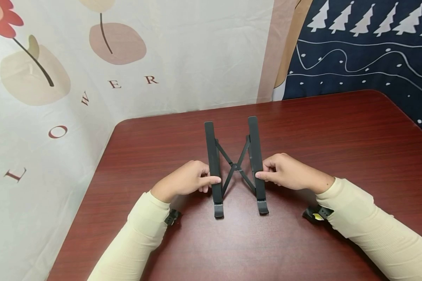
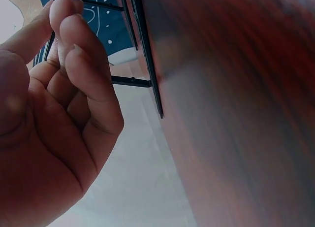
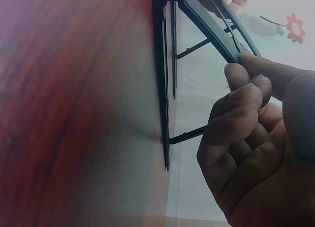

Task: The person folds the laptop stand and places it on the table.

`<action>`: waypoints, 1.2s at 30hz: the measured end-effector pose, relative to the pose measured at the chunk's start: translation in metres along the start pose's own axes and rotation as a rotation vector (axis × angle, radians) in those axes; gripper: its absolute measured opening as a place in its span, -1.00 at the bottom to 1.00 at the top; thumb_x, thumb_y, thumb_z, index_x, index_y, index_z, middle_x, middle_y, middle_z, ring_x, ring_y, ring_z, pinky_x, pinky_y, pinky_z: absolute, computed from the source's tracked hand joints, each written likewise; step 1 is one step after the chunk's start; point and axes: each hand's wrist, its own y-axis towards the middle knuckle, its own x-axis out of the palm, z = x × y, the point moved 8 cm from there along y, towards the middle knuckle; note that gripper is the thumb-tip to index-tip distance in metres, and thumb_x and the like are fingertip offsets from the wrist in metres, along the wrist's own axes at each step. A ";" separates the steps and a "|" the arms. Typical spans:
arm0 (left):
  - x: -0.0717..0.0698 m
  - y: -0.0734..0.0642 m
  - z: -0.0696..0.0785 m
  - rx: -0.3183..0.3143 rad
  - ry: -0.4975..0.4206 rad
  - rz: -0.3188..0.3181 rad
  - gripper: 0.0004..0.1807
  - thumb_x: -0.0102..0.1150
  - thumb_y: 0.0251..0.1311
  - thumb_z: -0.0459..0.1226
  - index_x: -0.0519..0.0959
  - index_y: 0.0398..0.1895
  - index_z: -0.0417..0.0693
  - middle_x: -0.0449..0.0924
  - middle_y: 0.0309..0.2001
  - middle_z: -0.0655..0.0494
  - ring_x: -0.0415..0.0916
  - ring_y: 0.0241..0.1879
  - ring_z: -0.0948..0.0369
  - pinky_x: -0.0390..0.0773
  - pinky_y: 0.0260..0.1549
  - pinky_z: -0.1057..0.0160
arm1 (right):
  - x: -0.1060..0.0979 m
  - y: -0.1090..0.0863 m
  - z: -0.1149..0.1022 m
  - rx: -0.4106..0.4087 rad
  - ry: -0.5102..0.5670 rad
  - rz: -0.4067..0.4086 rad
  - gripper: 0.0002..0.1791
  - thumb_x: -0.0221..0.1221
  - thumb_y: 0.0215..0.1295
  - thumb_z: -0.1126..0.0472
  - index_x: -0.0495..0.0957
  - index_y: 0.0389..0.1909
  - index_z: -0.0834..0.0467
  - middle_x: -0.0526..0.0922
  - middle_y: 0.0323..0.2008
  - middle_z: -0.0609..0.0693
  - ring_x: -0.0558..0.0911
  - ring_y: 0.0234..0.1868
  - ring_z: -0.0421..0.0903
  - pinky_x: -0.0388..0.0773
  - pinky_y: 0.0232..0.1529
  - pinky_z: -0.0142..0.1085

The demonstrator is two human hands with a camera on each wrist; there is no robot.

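A black folding laptop stand [image 1: 256,156] stands unfolded on the table, its two long rails spread and joined by an X-shaped brace [image 1: 235,167]. Short lips turn up at the near ends of the rails. My left hand [image 1: 186,178] pinches the left rail, thumb on top and fingers curled beneath. On the other side, my right hand [image 1: 291,171] holds the right rail the same way. In the right wrist view, the raised rail [image 3: 209,32] slopes above a lower bar [image 3: 166,89] lying along the tabletop, with a thin strut between them.
The reddish-brown wooden table [image 1: 337,128] has rounded far corners. Behind and left of it hangs a pale cloth [image 1: 204,50] with flowers and letters; at the back right is a dark blue cloth [image 1: 355,58] with white trees. Black straps [image 1: 172,217] sit at both wrists.
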 end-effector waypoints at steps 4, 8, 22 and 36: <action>0.000 0.000 0.001 0.002 0.004 0.006 -0.60 0.24 0.32 0.00 0.60 -0.65 0.03 0.64 -0.65 0.15 0.54 -0.60 0.24 0.34 -0.60 0.36 | 0.000 0.000 0.000 -0.001 -0.004 0.001 -0.56 0.27 0.36 0.15 0.38 -0.70 0.08 0.35 -0.75 -0.20 0.37 -0.71 -0.32 0.30 -0.65 -0.42; 0.000 0.000 0.000 -0.004 -0.001 0.001 -0.60 0.24 0.32 0.00 0.60 -0.64 0.03 0.65 -0.64 0.13 0.53 -0.60 0.24 0.33 -0.59 0.36 | 0.000 0.000 0.000 0.001 -0.001 0.000 -0.56 0.27 0.36 0.15 0.37 -0.71 0.08 0.35 -0.75 -0.20 0.36 -0.72 -0.32 0.29 -0.65 -0.42; -0.001 -0.001 0.001 -0.010 0.002 0.000 -0.60 0.24 0.33 0.01 0.60 -0.63 0.03 0.65 -0.63 0.15 0.48 -0.63 0.29 0.32 -0.59 0.36 | 0.002 0.000 -0.001 0.010 0.017 -0.003 -0.58 0.27 0.37 0.09 0.44 -0.67 0.13 0.37 -0.74 -0.18 0.36 -0.72 -0.30 0.29 -0.65 -0.41; 0.001 -0.003 0.002 -0.019 -0.008 0.000 -0.60 0.23 0.33 0.01 0.59 -0.62 0.02 0.65 -0.62 0.16 0.48 -0.62 0.26 0.32 -0.60 0.35 | 0.004 0.001 -0.001 0.006 -0.001 -0.007 -0.57 0.26 0.38 0.08 0.41 -0.69 0.08 0.36 -0.74 -0.19 0.37 -0.71 -0.30 0.29 -0.65 -0.41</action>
